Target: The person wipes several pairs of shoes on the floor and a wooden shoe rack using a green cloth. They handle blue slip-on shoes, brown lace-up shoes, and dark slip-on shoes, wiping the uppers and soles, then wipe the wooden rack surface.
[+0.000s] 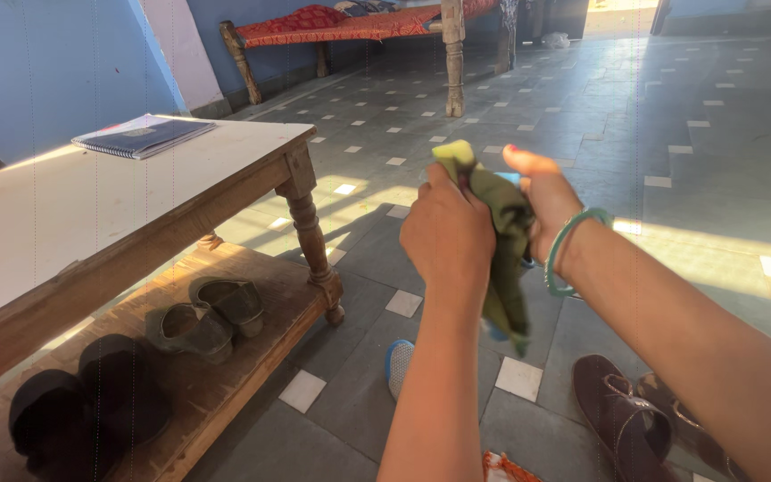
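Observation:
Both my hands are raised in front of me over the tiled floor, gripping an olive-green cloth (503, 259) between them. My left hand (446, 234) is closed around its upper part, where a yellow-green edge (455, 155) sticks out above the fist. My right hand (542, 198), with a green bangle (568, 250) on the wrist, pinches the cloth from the right side, thumb up. The cloth's lower end hangs loose below my hands. Something blue shows behind the cloth, mostly hidden.
A low white-topped wooden table (118, 192) stands at left with a notebook (143, 136) on it; its lower shelf (225, 357) holds dark shoes (207, 319) and black shoes (91, 406). Brown sandals (631, 415) lie on the floor at right. A woven cot (350, 25) stands far back.

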